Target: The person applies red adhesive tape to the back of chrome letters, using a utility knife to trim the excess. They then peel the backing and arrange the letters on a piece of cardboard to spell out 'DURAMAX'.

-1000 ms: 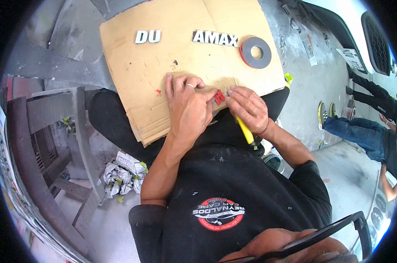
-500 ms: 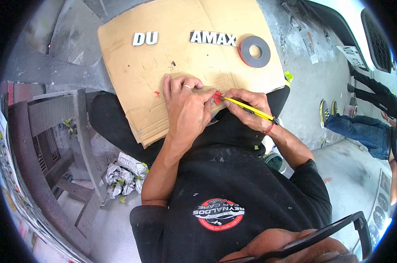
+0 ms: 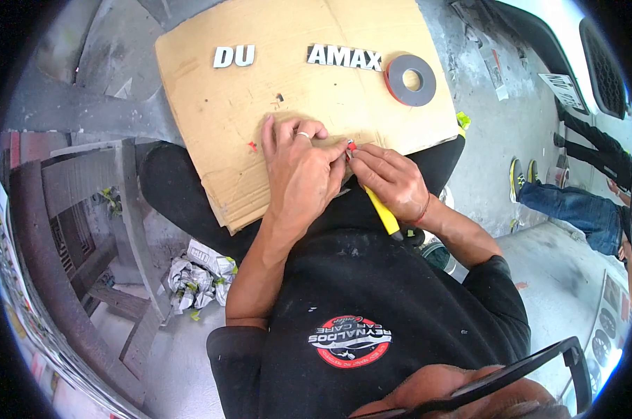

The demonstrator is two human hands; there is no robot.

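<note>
My left hand [image 3: 298, 157] rests on a cardboard sheet [image 3: 218, 133] across my lap. Its thumb and finger close on a small red-and-silver piece [image 3: 351, 146], mostly covered by my fingers. From the other side my right hand [image 3: 393, 178] meets the piece with its fingertips. It also grips a yellow cutter [image 3: 382, 211], whose dark end points down toward my body; its tip is hidden. Farther up the cardboard lie silver letters DU [image 3: 234, 56] and AMAX [image 3: 344, 57], with a gap between them. A roll of grey tape with red backing [image 3: 395, 80] lies beside AMAX.
Red scraps [image 3: 252, 146] lie on the cardboard. A wooden frame [image 3: 138, 230] stands at left, near crumpled newspaper [image 3: 194, 283]. At right are a vehicle's front with a plate [image 3: 562, 92], a person's jeans-clad legs [image 3: 574, 209], and a container [image 3: 438, 257] by my side.
The yellow cutter has swung from pointing right to pointing down toward my body. My right fingers have closed in over the small red piece, covering more of it.
</note>
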